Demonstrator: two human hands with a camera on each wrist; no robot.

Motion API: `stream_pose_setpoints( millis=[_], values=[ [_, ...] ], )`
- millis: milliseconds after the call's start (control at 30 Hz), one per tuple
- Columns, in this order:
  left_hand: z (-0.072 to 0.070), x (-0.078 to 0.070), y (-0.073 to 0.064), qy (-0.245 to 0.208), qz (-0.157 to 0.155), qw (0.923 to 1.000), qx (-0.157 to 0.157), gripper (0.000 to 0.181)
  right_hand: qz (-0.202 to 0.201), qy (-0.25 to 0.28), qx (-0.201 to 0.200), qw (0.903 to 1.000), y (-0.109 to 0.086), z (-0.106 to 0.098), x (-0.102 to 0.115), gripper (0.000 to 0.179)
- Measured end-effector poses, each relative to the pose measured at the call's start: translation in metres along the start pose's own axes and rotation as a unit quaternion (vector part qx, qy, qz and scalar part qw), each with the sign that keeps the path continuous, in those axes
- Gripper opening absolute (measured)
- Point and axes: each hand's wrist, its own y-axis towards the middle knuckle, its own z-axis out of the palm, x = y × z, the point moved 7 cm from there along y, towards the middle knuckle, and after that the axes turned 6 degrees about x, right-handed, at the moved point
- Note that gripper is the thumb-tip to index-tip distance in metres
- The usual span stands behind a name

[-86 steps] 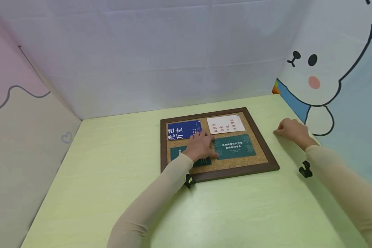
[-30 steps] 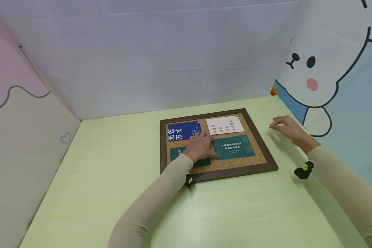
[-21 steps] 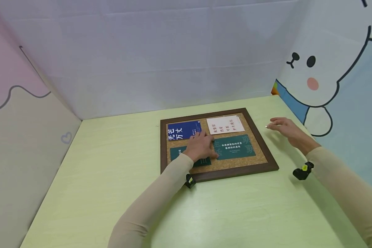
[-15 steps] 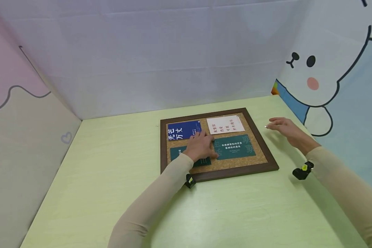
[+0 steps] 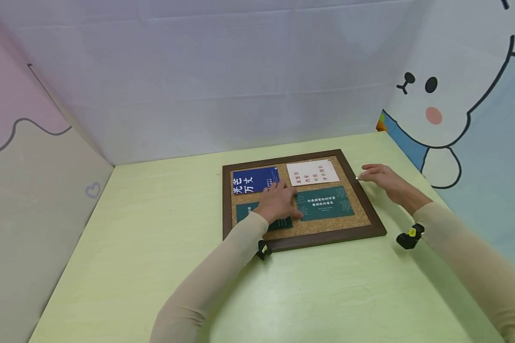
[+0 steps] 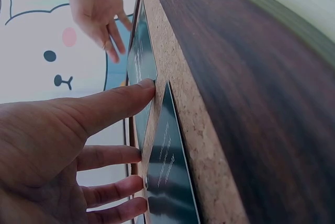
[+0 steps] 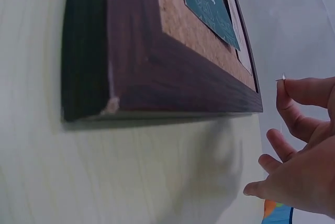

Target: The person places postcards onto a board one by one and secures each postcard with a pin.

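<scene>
My left hand [image 5: 278, 202] rests on a cork board [image 5: 334, 239] in a dark wooden frame. In the left wrist view its thumb touches the edge of the wide green card [image 6: 142, 62]. The other fingertips are spread at the dark green card [image 6: 172, 166], partly covering it in the head view. My right hand [image 5: 388, 183] hovers by the board's right edge. Thumb and index finger pinch a tiny thumbtack [image 7: 282, 78], its point sticking out, while the other fingers are loosely bent. The wide green card [image 5: 324, 204] lies between the hands.
On the board's upper half are a blue card [image 5: 255, 180] and a white card [image 5: 313, 172] with red writing. The pale green table [image 5: 154, 214] meets a white cloth wall [image 5: 240, 85] behind and a printed bear curtain [image 5: 459, 95] at right.
My right hand has moved left from over the table to the board's right edge, the thumbtack coming into sight at its fingertips. The left hand and the cards stay put.
</scene>
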Motion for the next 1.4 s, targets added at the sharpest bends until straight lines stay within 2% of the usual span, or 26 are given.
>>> stream_pose_setpoints(
  millis=[267,733,867,1067,1400],
  values=[
    [0.001,0.001,0.001,-0.005,-0.003,1.0,0.001,0.07,0.015,-0.035,0.003,0.9993,0.007,0.018,0.008,0.043],
    [0.002,0.002,0.002,-0.008,0.0,1.0,0.002,0.07,-0.002,-0.074,-0.001,0.9972,0.006,0.037,0.018,0.034],
    [0.002,0.003,0.003,-0.007,0.001,1.0,0.001,0.07,-0.004,-0.096,-0.005,0.9954,0.011,0.039,0.016,0.03],
    [0.002,0.002,0.003,-0.006,0.001,1.0,-0.001,0.072,0.018,-0.141,-0.025,0.9896,0.016,0.039,0.01,0.029],
    [0.001,0.001,0.001,-0.01,0.004,0.9999,-0.001,0.072,0.015,-0.169,-0.037,0.9848,0.013,0.04,0.018,0.028]
  ],
)
